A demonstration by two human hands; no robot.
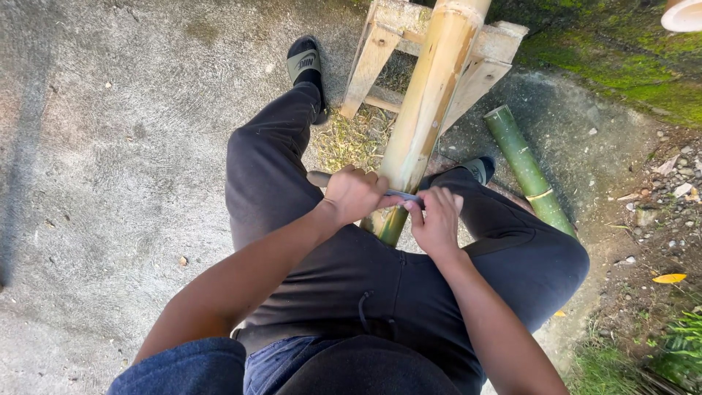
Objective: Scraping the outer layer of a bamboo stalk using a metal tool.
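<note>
The left hand (356, 194) has its grip clamped round the pale wooden handle end of a slim grey-bladed knife (402, 195), and the right hand (436, 221) pinches the blade's far end, so both hands are closed on the one tool, laid crosswise against the long yellow-and-green bamboo pole (428, 110). The pole slants up from between the person's knees, its upper part leaning on a rough wooden trestle (486, 55), its green lower end just under the hands. A second, green bamboo length (528, 173) lies on the concrete ground (110, 183) by the right knee. As I judge it, the risk is the blade slipping off the rounded, smooth skin toward the thighs or fingers, since the right fingers sit on bare metal and the pole is only propped, not fixed.
</note>
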